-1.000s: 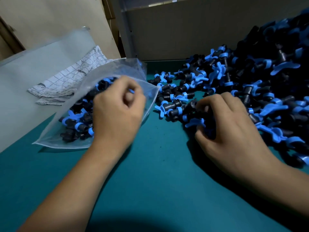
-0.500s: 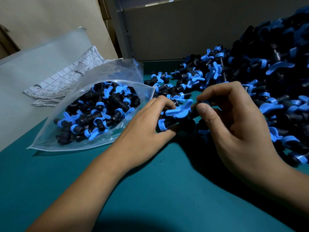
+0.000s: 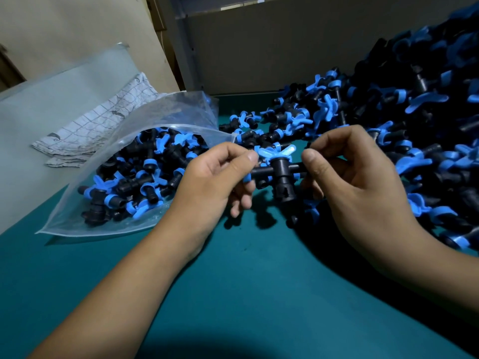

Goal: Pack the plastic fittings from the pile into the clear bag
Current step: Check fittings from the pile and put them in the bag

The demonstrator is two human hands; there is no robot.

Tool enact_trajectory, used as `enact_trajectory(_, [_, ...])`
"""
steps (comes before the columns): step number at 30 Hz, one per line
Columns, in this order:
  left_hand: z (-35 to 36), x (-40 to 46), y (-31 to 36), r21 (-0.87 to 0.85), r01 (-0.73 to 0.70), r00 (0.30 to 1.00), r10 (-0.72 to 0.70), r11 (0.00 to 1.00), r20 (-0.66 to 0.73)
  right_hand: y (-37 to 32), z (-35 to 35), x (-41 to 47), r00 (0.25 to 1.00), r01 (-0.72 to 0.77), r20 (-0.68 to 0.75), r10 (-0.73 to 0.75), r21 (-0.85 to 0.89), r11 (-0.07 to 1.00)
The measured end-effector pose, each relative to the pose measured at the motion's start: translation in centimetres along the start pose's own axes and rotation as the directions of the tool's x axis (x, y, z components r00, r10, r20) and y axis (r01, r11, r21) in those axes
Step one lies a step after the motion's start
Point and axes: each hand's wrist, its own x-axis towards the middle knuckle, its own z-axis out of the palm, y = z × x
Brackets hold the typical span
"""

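1. Nearest the camera, two bare forearms reach in from the bottom edge over the teal table; both are cut off by the frame before the elbow.
2. The left hand pinches one end of a black plastic fitting, thumb and forefinger closed on its side stub, the other fingers curled underneath. The stub's tip is hidden behind the thumb.
3. The right hand pinches the opposite stub in the same way, thumb on the near side, forefinger arched over the top. What its lower fingers are doing cannot be seen behind the palm.
4. The fitting is held in the air between the two hands, above the table, its blue winged handle pointing up and away, its black body hanging down.
5. To the left, touching the table, lies the clear bag, mouth open toward the hands and partly filled with the same black and blue fittings. Its near corner lies flat; the left hand covers part of its mouth.
6. To the right, the pile of fittings rises toward the far right corner and runs out of the frame at the top and right edges. Its upper part is dark, and single pieces there are hard to tell apart.
7. Behind the bag lie a folded patterned cloth and a sheet of pale plastic, cut off at the left edge.
8. Farthest back stands a grey wall panel.
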Motion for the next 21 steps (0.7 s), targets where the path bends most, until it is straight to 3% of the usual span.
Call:
enact_trajectory(4, [-0.1, 0.0, 0.1, -0.109, 0.087, 0.996, -0.087, 0.990, 0.008, -0.5, 0.1, -0.3, 0.996, 0.053, 0.075, -0.044, -0.132, 0.990])
enact_trajectory(10, [-0.3, 0.1, 0.6, -0.249, 0.099, 0.995, -0.102, 0.963, 0.001, -1.1, 0.1, -0.5, 0.989, 0.104, 0.127, -0.071, -0.276, 0.956])
enact_trajectory(17, [-0.6, 0.1, 0.7, -0.307, 0.070, 0.997, -0.058, 0.949, 0.050, -1.2, 0.2, -0.7, 0.987, 0.117, 0.127, -0.093, -0.196, 0.974])
enact_trajectory(21, [-0.8, 0.0, 0.7, -0.293, 0.017, 0.998, 0.002, 0.956, 0.067, -1.1, 0.0, -0.6, 0.972, 0.220, 0.129, -0.197, -0.189, 0.957])
